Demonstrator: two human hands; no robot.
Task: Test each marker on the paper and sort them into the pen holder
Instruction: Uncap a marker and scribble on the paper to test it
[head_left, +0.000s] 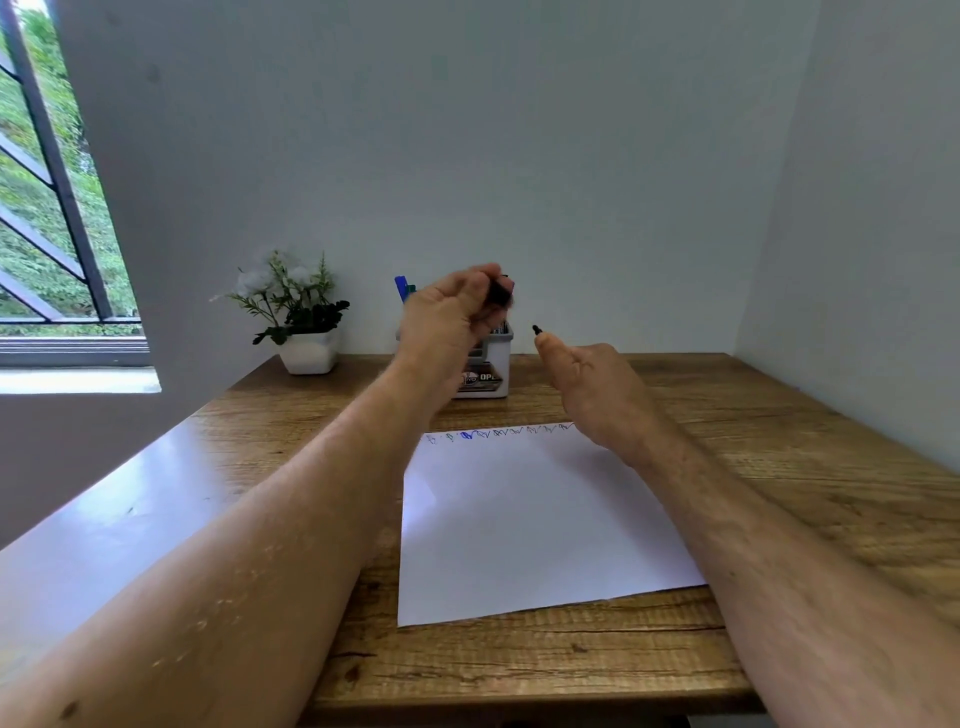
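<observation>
Potted plant (301, 312): white pot, white blooms, at the far left corner of the counter (779, 467), against the wall.

Left hand (452, 317): raised in front of the pen holder, fingers curled round a small dark object (500, 292), probably a marker cap; blurred, so not certain. Forearm stretched forward from the near left edge, clear of the counter.

Pen holder (491, 364): pale box at the far edge, middle, partly hidden behind the left hand. A blue marker (400, 288) and a green one beside it stand up out of it.

Paper (519, 519): white sheet lying flat at the middle of the counter, a row of blue and black test scribbles along its far edge.

Black marker (536, 329): only the dark tip shows, poking up beyond the fingertips of the right hand, above the counter just right of the holder.

Right hand (597, 384): pinching the marker, back of hand toward the camera, held above the far edge of the paper.

Step, as judged: cap and marker apart, so either uncapping to test or recapping after a test; which, I cannot tell. The next move calls for bringing the two hands together or lowering the tip to the paper.
</observation>
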